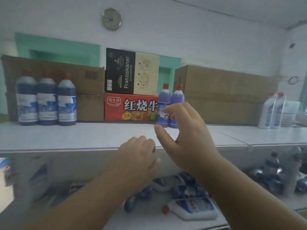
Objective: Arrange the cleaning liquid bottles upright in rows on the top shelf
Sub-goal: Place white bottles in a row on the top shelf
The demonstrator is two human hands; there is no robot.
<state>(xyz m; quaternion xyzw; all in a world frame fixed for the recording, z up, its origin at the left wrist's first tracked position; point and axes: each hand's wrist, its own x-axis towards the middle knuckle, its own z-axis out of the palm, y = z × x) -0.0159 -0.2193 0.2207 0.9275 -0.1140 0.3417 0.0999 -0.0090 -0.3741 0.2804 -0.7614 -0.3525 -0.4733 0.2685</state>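
Two small purple bottles [171, 105] with red caps stand upright and side by side near the middle of the top shelf [83, 136], just in front of the red carton [129, 107]. The right hand [186, 135] is raised before them, its fingers [167, 110] spread and loosely curved; they overlap the bottles' labels, but the blur leaves it unclear whether they touch or grip anything. The left hand [137, 153] hangs lower, at the shelf's front edge, fingers loosely curled and holding nothing.

Further along, three dark blue bottles [46, 100] form an upright row at the left end, and two white bottles [273, 112] stand at the right end. Brown cardboard boxes [224, 93] line the back wall.

The job looks partly done: seven bottles stand upright above, in three separate groups. On the lower shelf [149, 218] a heap of bottles [191, 193] lies on its side, with more standing at the right, so most of the stock seems left to lift and line up.
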